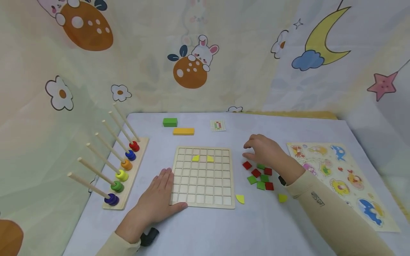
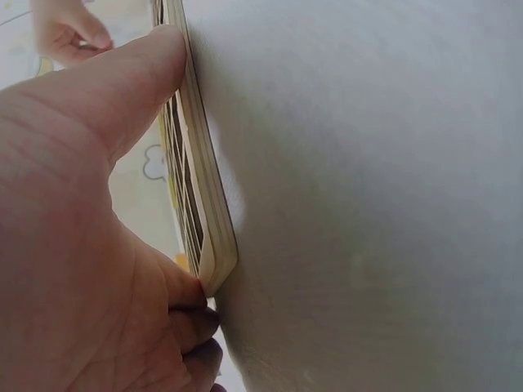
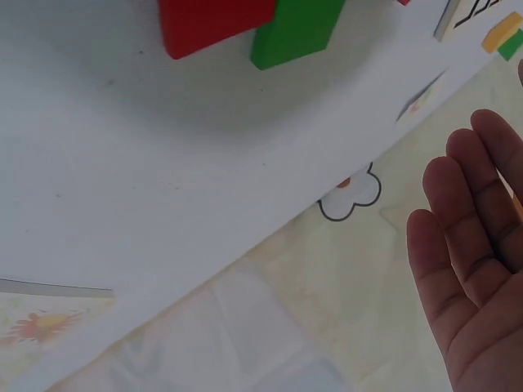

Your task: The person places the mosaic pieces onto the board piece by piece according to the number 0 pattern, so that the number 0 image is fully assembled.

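A square wooden grid board lies mid-table, with two yellow quarter-round pieces in its upper cells. My left hand rests against the board's near left corner, fingers fairly straight along the left side and thumb at the front edge. The left wrist view shows the thumb against the board's side. Right of the board, my right hand hovers over the far side of several red tiles and green tiles. Its fingers are loosely bent, with nothing visible in them.
A peg stacker with coloured rings stands at left. Beyond the board lie a green block, an orange block and a small pattern card. Loose yellow pieces lie nearer me. An animal picture sheet lies at right.
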A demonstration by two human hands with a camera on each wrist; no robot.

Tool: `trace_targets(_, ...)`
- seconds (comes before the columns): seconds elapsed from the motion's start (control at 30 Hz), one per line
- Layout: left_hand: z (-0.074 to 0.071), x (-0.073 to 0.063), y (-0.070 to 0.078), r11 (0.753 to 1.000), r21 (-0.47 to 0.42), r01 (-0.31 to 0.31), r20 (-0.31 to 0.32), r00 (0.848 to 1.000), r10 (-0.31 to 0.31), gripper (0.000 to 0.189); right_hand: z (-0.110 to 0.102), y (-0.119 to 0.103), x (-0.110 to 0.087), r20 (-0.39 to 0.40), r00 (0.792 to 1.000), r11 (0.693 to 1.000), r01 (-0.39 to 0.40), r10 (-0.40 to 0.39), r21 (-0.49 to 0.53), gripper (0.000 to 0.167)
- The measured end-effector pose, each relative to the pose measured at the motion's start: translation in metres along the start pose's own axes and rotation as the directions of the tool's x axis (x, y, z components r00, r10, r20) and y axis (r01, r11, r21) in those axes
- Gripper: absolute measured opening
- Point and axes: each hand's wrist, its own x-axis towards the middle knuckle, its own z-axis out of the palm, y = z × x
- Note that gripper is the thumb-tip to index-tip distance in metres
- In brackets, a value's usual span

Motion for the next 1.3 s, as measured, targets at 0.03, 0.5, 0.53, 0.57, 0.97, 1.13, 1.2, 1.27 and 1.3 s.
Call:
trace_targets(0.03,0.0,0.0,0.0,1.0,0.001,-0.001,-0.003,1.0,0.001,0.126,0.002,0.001,-0.001,0.004,1.0,1.0,-0.002,0.002,-0.003,0.034)
trace_targets(0.5,-0.001,0.0,0.001,1.0,0.004,-0.004,-0.01,1.0,0.004,0.126,0.027,0.01,-0.011,0.068,0.998,0.999,0.0,0.003,-0.04,0.032)
trace_targets(0.53,-0.001,0.0,0.001,1.0,0.003,-0.005,-0.011,1.0,0.005,0.126,0.028,0.01,-0.012,0.068,0.998,0.999,0.003,0.001,-0.049,0.032)
trace_targets(0.57,-0.001,-0.001,0.001,1.0,0.002,-0.006,-0.011,1.0,0.006,0.126,0.029,0.01,-0.012,0.066,0.998,0.998,0.003,0.001,-0.059,0.032)
trace_targets(0.97,0.0,-0.001,0.001,1.0,-0.007,-0.014,-0.006,1.0,0.014,0.125,0.036,0.01,-0.012,0.07,0.998,0.996,0.018,-0.012,-0.09,0.029)
trace_targets(1.13,-0.001,-0.001,0.001,1.0,-0.009,-0.011,-0.001,1.0,0.011,0.125,0.035,0.01,-0.01,0.076,0.996,0.996,0.041,-0.036,-0.075,0.024)
trace_targets(1.2,-0.002,-0.002,0.002,1.0,-0.012,-0.009,0.0,1.0,0.009,0.124,0.034,0.011,-0.01,0.074,0.997,0.997,0.039,-0.034,-0.067,0.024)
trace_targets(1.27,-0.002,-0.002,0.002,1.0,-0.017,-0.006,0.001,1.0,0.006,0.124,0.033,0.011,-0.01,0.07,0.997,0.998,0.037,-0.033,-0.057,0.025)
trace_targets(1.3,-0.002,-0.002,0.002,1.0,-0.018,-0.005,0.002,1.0,0.005,0.124,0.032,0.012,-0.011,0.07,0.997,0.998,0.032,-0.028,-0.052,0.025)
